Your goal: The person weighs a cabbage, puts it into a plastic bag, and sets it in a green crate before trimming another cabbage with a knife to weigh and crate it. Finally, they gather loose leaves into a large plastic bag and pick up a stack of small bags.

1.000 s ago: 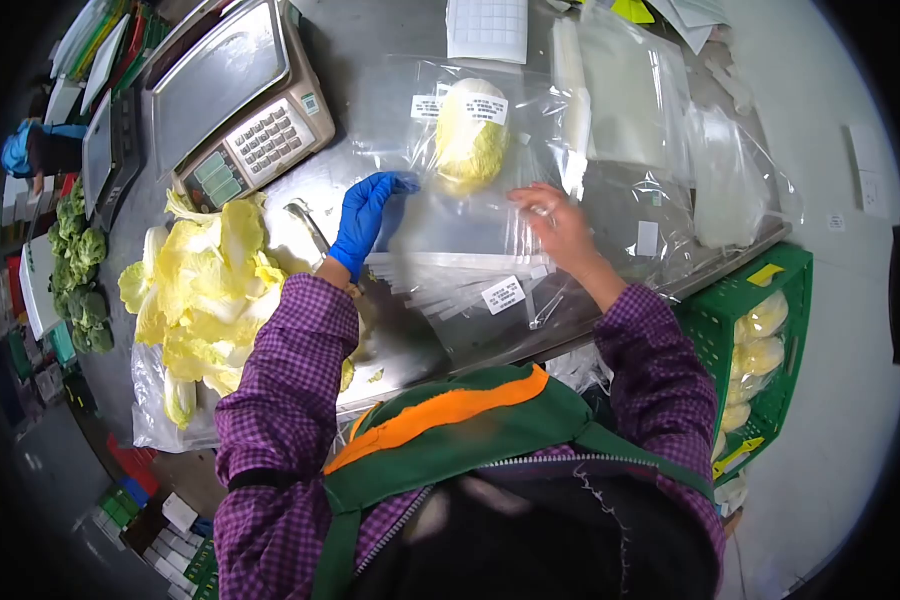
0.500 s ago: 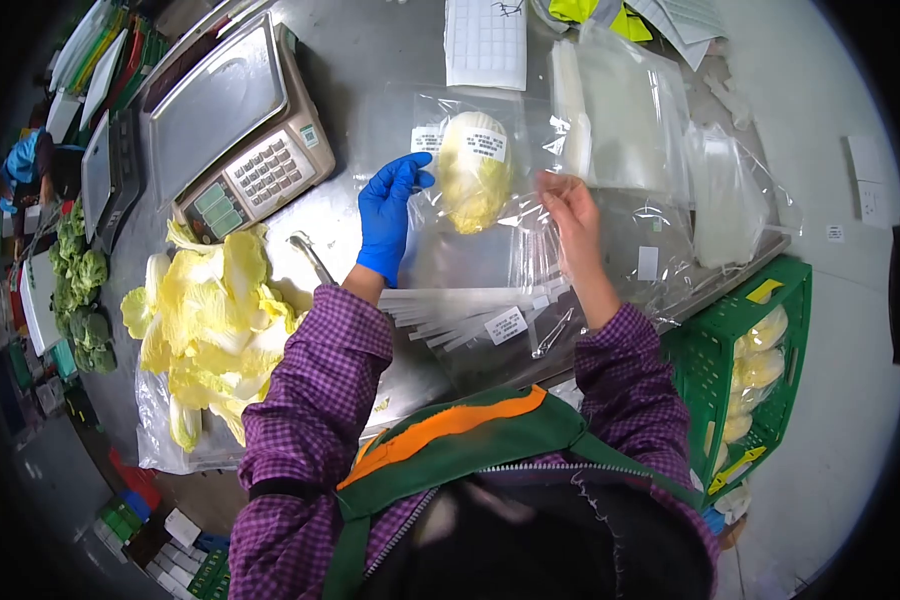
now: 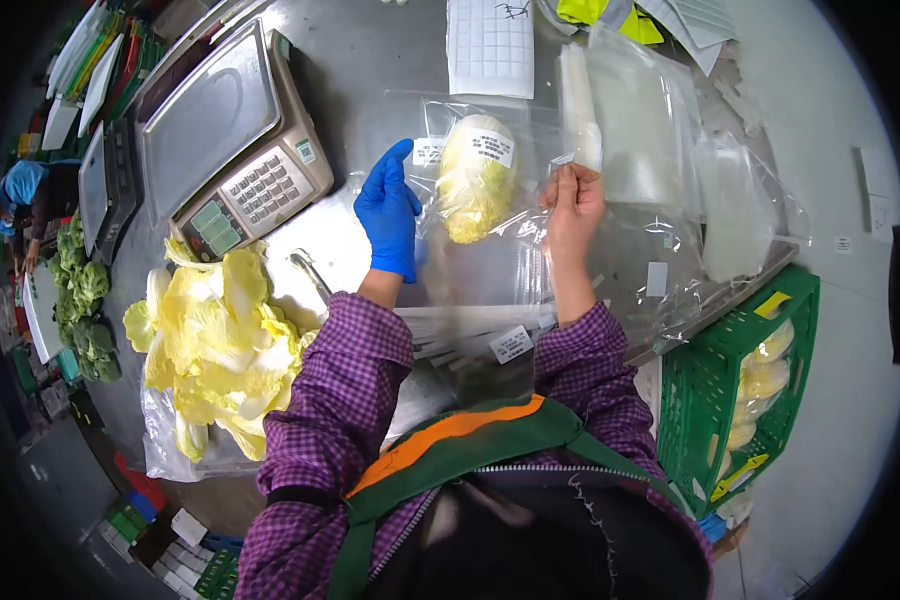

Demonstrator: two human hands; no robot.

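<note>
A napa cabbage [image 3: 465,190] with a printed white label lies inside a clear plastic bag [image 3: 530,225] on the metal table. At the bag's left side is my left hand [image 3: 385,215], in a blue glove, its fingers apart and apparently holding nothing. My bare right hand [image 3: 573,205] pinches the bag's right edge between thumb and fingers. A second printed label [image 3: 427,151] shows just left of the cabbage. Below the bag lie several white strips and another label [image 3: 511,344].
A weighing scale [image 3: 245,150] and a heap of loose cabbage leaves [image 3: 225,340] are on the left. Stacked clear bags [image 3: 640,125] lie at the right. A green crate [image 3: 685,410] of bagged cabbages stands beyond the table edge. Another person [image 3: 45,195] works at far left.
My left hand has released its pinch, with its fingers now spread apart. My right hand has turned more upright, still pinching the bag. The view has shifted slightly.
</note>
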